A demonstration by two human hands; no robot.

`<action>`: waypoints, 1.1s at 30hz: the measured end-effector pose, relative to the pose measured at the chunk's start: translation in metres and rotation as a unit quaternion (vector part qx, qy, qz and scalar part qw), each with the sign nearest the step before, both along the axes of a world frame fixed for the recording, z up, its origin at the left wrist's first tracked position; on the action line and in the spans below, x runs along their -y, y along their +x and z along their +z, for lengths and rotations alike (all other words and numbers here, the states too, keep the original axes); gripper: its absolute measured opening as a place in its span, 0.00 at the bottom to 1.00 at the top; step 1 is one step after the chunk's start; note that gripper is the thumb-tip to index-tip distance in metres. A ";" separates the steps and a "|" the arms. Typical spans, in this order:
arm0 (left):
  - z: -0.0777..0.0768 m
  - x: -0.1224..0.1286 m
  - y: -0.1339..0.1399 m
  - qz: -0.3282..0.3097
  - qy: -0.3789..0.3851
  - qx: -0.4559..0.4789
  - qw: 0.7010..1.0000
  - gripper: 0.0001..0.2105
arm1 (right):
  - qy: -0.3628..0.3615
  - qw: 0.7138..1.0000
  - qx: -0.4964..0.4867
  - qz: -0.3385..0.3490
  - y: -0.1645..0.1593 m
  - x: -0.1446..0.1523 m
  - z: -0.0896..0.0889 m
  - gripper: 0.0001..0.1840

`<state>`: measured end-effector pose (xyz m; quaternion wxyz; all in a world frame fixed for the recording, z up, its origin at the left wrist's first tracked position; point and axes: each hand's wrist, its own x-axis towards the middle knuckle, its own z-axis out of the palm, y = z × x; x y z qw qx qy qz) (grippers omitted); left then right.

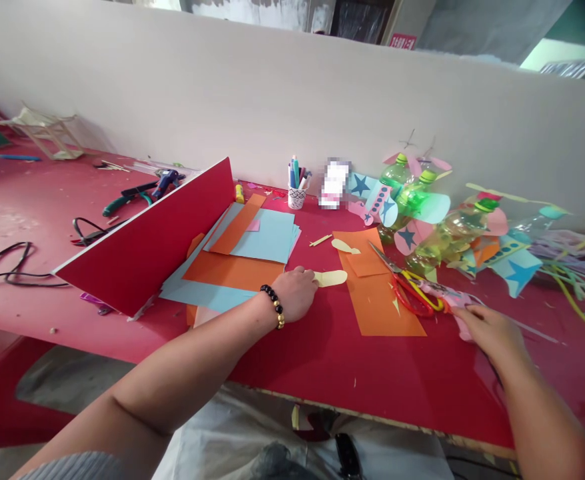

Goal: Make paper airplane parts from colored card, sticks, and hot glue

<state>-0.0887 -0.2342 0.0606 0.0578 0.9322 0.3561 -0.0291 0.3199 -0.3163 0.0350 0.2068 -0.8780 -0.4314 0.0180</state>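
Observation:
My left hand [295, 293], with a beaded bracelet at the wrist, is closed on the end of a pale yellow paper cutout [333, 278] with a rounded tip, low over the red tabletop. A second yellow cutout [345, 247], narrow in its middle, lies at the top of some orange paper [382, 303]. At the right, my right hand [492, 330] grips a pink hot glue gun [465, 327] by its handle; the fingers are partly hidden. Just left of it lie scissors with red handles [405, 300] and a yellow-handled pair [432, 291].
Blue paper sheets [267, 233] are stacked beside an upright red board [172, 240]. Behind stand a pen cup [297, 197] and a blurred phone [335, 183]. Decorated plastic bottles [452, 233] crowd the right. Pliers [127, 200] and a black cable [12, 270] lie left.

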 end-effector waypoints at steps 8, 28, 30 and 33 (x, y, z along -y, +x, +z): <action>-0.001 -0.001 -0.001 -0.013 0.003 -0.007 1.000 0.12 | 0.036 0.982 0.083 0.163 -0.080 -0.004 0.028 0.13; -0.002 -0.004 -0.001 -0.009 0.000 -0.010 1.000 0.13 | -0.016 0.857 0.179 0.483 -0.215 -0.055 -0.001 0.19; -0.002 -0.004 -0.002 -0.007 -0.001 -0.010 1.000 0.13 | -0.009 0.856 0.174 0.487 -0.214 -0.054 -0.004 0.19; -0.001 -0.003 -0.002 -0.005 -0.002 -0.008 1.000 0.13 | -0.006 0.854 0.172 0.490 -0.213 -0.055 -0.006 0.21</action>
